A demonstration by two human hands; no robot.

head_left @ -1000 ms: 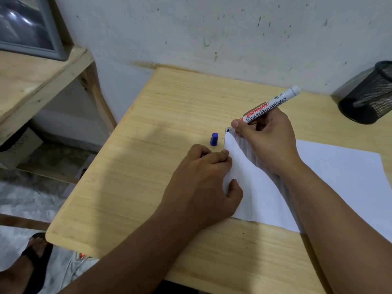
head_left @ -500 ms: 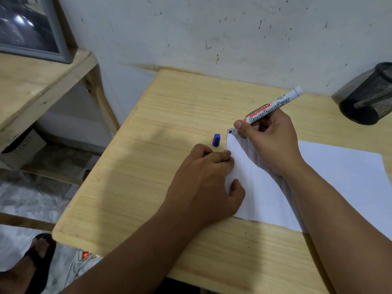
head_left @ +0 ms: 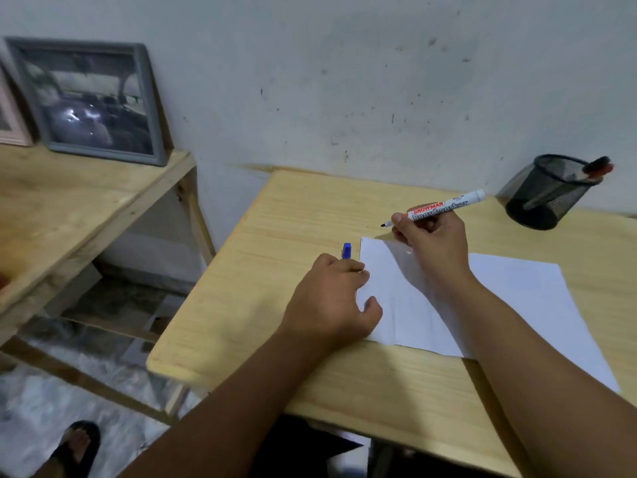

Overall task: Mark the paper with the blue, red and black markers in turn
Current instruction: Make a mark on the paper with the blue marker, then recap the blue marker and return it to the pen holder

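Right hand (head_left: 432, 241) raised with a pinching grip; left hand (head_left: 332, 298) rests knuckles-up, fingers curled under.

Home study corner — wooden desk (head_left: 310, 208), framed picture (head_left: 89, 101), pen holder (head_left: 548, 194)

Paper (head_left: 517, 298) flat on counter (head_left: 275, 215), cap (head_left: 346, 250) just left of it. Mesh holder (head_left: 548, 194) behind, far right. Shelf (head_left: 69, 188) left of counter.

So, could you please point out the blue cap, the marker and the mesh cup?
blue cap (head_left: 346, 250): head view, its side.
marker (head_left: 444, 207): head view, printed barrel.
mesh cup (head_left: 548, 194): head view, outer wall.
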